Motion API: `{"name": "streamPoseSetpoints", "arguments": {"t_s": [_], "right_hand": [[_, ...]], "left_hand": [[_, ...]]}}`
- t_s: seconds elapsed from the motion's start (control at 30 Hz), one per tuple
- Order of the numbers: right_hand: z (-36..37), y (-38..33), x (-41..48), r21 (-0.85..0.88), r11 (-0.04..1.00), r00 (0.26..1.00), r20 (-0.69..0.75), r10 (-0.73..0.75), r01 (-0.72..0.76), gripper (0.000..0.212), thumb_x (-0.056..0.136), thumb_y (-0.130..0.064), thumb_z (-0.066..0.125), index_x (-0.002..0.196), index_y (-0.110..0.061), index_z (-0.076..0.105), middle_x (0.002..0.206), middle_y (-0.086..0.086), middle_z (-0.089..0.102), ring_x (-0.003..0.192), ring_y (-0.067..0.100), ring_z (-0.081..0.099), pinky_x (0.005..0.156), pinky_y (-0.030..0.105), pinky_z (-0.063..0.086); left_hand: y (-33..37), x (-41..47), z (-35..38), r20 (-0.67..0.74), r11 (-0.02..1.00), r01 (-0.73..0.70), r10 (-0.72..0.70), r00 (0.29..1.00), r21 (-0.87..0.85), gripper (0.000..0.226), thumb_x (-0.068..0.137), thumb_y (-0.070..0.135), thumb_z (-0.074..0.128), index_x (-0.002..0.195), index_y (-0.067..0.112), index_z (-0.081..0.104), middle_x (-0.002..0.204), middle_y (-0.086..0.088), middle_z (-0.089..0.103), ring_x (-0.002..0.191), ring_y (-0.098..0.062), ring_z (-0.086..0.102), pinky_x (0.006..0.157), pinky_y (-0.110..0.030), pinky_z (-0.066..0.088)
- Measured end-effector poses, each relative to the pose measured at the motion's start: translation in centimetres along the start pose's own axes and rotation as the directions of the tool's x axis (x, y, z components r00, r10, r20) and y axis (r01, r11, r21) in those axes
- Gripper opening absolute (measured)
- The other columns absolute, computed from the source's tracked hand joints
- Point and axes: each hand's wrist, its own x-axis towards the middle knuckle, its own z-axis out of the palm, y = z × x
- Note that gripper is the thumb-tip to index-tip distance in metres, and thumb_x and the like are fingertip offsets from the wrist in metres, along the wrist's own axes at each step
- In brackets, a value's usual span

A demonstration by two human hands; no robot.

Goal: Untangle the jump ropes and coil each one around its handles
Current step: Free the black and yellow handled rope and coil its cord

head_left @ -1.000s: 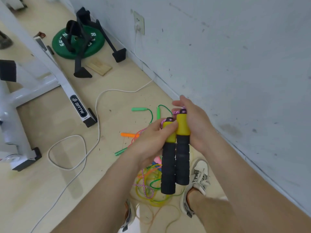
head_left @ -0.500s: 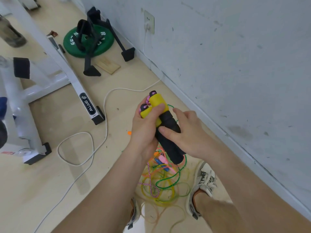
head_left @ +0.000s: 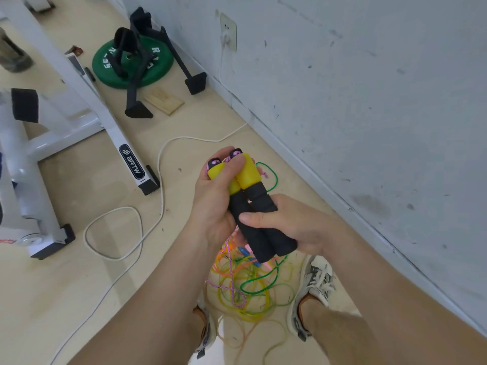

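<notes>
Both handles [head_left: 259,200] side by side, tilted, at chest height. My left hand [head_left: 213,206] curls round the yellow tops, thumb across them. My right hand [head_left: 295,227] wraps the black foam lower down. Pink rope [head_left: 230,262] hangs to the tangle [head_left: 253,285] between my shoes [head_left: 316,283].

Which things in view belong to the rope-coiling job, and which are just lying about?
Job: black-and-yellow handles, gripped by left hand and right hand; pink braided rope; tangled ropes on the floor.
Lying about: green weight plate, wooden block, white cable, white machine frame.
</notes>
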Motion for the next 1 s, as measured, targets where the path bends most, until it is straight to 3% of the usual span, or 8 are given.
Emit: {"name": "streamPoseSetpoints", "arguments": {"t_s": [0.17,0.3,0.37,0.5,0.6,0.73,0.87,1.0], "right_hand": [[1.0,0.5,-0.3,0.327,0.93,0.961,0.265,0.078,-0.166,0.018,0.086,-0.014,0.059,0.1,-0.004,0.057,0.078,0.013,0.06,0.066,0.026,0.06,0.066,0.038,0.054],[1.1,0.2,-0.5,0.483,0.864,0.909,0.409,-0.079,-0.142,0.027,0.082,-0.017,0.066,0.103,-0.005,0.056,0.076,0.01,0.058,0.062,0.022,0.057,0.063,0.034,0.051],[1.4,0.3,-0.4,0.522,0.84,0.868,0.477,-0.139,-0.152,0.033,0.079,-0.023,0.07,0.104,-0.005,0.057,0.077,0.009,0.059,0.063,0.022,0.059,0.065,0.034,0.053],[1.8,0.4,-0.2,0.564,0.803,0.805,0.559,-0.2,-0.192,0.031,0.081,-0.024,0.069,0.104,-0.006,0.057,0.077,0.007,0.061,0.063,0.02,0.062,0.066,0.033,0.055],[1.8,0.3,-0.2,0.6,0.764,0.749,0.614,-0.249,-0.238,0.03,0.084,-0.023,0.066,0.106,-0.005,0.057,0.078,0.009,0.062,0.064,0.021,0.064,0.066,0.034,0.056],[1.5,0.1,-0.2,0.614,0.77,0.787,0.556,-0.267,-0.173,0.03,0.084,-0.023,0.065,0.105,-0.003,0.057,0.078,0.01,0.06,0.063,0.022,0.062,0.063,0.034,0.054],[1.1,-0.7,-0.2,0.533,0.844,0.967,0.242,-0.083,-0.061,0.02,0.083,-0.015,0.062,0.099,-0.003,0.059,0.072,0.011,0.058,0.057,0.024,0.057,0.059,0.033,0.05],[-0.4,0.2,1.0,0.143,0.985,0.933,-0.331,0.142,-0.1,0.006,0.082,-0.006,0.066,0.082,-0.001,0.063,0.067,0.016,0.06,0.054,0.028,0.056,0.058,0.038,0.051]], "left_hand": [[1.5,-0.1,0.1,0.07,0.98,0.015,-0.029,0.997,0.2,0.017,0.092,0.018,0.058,0.108,0.013,0.058,0.08,-0.011,0.069,0.072,-0.026,0.071,0.056,-0.035,0.055],[4.0,0.2,-1.0,0.057,0.732,-0.079,0.055,0.997,0.677,0.056,0.091,0.067,0.033,0.092,0.023,0.068,0.082,0.005,0.071,0.081,-0.009,0.067,0.086,-0.026,0.049],[4.4,0.2,-1.4,-0.029,0.649,-0.089,0.168,0.985,0.755,0.06,0.095,0.064,0.023,0.085,0.024,0.066,0.079,0.007,0.065,0.077,-0.003,0.059,0.081,-0.023,0.041],[4.1,0.4,-1.7,-0.04,0.612,-0.116,0.235,0.971,0.782,0.055,0.098,0.058,0.021,0.125,0.03,0.059,0.124,0.008,0.056,0.118,-0.011,0.049,0.091,-0.022,0.03],[3.5,0.3,-1.2,-0.053,0.75,-0.145,0.234,0.971,0.646,0.034,0.105,0.027,0.032,0.137,0.023,0.045,0.11,0.008,0.056,0.112,-0.014,0.054,0.083,-0.012,0.043],[2.9,-0.4,0.1,0.067,0.883,-0.126,0.107,0.992,0.452,0.052,0.104,0.033,0.035,0.06,0.024,0.063,0.052,0.006,0.055,0.045,-0.011,0.054,0.049,-0.027,0.039],[2.2,1.4,-1.2,0.176,0.557,-0.282,0.238,0.955,0.781,0.037,0.099,0.023,0.045,0.066,0.008,0.046,0.052,-0.002,0.043,0.051,-0.021,0.039,0.05,-0.031,0.031],[1.0,2.4,-3.0,0.335,-0.223,-0.3,0.142,0.931,0.928,0.024,0.102,0.022,0.038,0.089,0.014,0.057,0.086,-0.016,0.064,0.085,-0.036,0.056,0.065,-0.035,0.033]]}}
